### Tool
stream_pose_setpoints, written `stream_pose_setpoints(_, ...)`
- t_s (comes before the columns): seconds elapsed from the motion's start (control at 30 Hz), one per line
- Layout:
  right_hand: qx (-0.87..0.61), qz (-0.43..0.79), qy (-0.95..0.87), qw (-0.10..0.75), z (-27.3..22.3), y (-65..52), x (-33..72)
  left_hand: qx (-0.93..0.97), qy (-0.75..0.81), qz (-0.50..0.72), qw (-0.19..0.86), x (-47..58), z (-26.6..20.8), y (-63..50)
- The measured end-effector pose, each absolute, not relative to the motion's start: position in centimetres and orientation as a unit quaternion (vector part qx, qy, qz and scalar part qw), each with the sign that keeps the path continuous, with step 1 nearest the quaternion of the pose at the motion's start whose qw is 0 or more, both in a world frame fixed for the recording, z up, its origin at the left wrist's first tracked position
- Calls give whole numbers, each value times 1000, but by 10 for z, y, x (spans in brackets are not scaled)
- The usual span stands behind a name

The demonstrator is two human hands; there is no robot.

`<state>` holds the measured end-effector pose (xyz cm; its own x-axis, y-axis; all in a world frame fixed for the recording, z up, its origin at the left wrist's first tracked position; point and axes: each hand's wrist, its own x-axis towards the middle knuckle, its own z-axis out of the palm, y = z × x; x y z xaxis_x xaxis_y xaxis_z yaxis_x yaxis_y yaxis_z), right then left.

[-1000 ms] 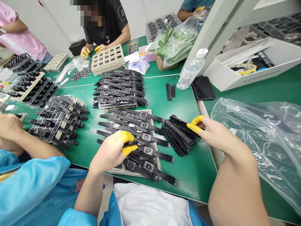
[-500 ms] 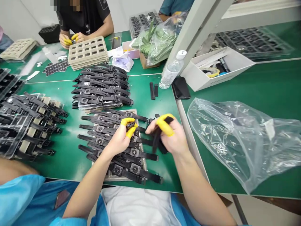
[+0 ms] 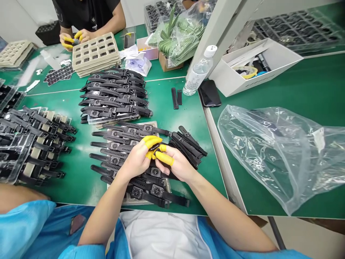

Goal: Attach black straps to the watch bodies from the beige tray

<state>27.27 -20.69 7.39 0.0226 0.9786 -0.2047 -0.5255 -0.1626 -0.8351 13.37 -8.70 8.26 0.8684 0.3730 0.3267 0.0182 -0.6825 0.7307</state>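
To the left of the near tray (image 3: 132, 201), a stack of trays (image 3: 40, 135) bristles with black watches and straps, with a neighbour's blue sleeve (image 3: 25, 228) below it. Beyond the near tray is another stack of smartwatches (image 3: 115, 94), their black straps crossing. Over the middle of the near tray, the left hand (image 3: 137, 158) keeps a narrow grip: the thumb and fingertips, in yellow finger cots, are bent round a small black watch case (image 3: 154, 146). Its forearm rises from the lower left, the wrist nearly straight. Meeting it above the tray's right half, the right hand (image 3: 179, 163) has its yellow-covered thumb and forefinger drawn together on a dark piece (image 3: 157, 153) against the case; which part this is cannot be told, as the fingers cover most of it. The other fingers curl beneath, and the forearm slants up from the lower right. Under both hands, smartwatches (image 3: 157, 191) lie in rows on the near tray, sensor backs up. Just right of the tray, loose black straps (image 3: 188, 144) lie fanned in a pile; farther right of it, a clear plastic bag (image 3: 269, 154) lies crumpled.
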Motion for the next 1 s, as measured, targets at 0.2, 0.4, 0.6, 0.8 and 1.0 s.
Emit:
stream_pose_setpoints(0.2,-396,640,-238,614,75,-205,273,888,105,240,378,133,83,-87)
stream_pose_setpoints(0.4,-381,651,-165,635,79,-204,272,896,114,237,357,134,82,-91)
stream_pose_setpoints(0.6,-386,669,-148,618,82,-203,277,900,121,195,370,132,88,-90)
stream_pose_setpoints(0.8,-407,676,-174,589,83,-201,280,924,127,160,323,130,88,-85)
stream_pose_setpoints(1.0,-397,653,-224,605,78,-197,281,889,148,176,395,125,83,-75)
